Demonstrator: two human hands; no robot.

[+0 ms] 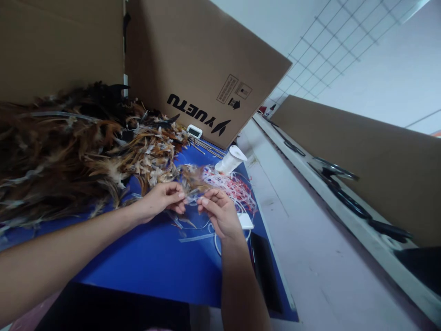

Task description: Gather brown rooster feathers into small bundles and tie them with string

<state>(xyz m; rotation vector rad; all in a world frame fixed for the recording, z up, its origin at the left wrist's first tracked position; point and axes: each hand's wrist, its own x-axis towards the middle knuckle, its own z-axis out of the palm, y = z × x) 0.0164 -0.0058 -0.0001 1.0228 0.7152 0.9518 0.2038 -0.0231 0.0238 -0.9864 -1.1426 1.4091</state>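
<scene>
Looking light, soft and easily bent, the feather tuft (193, 177) was between the left hand (164, 200), apparently pinching its base, and the right hand (220, 210), whose grip was unclear; the quill ends seemed the safest hold.

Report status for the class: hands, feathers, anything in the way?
Left hand and right hand close together, curled, exact grip unclear. Wispy feathers by both. Tangled red-white strands beyond right hand, possible obstruction.
</scene>
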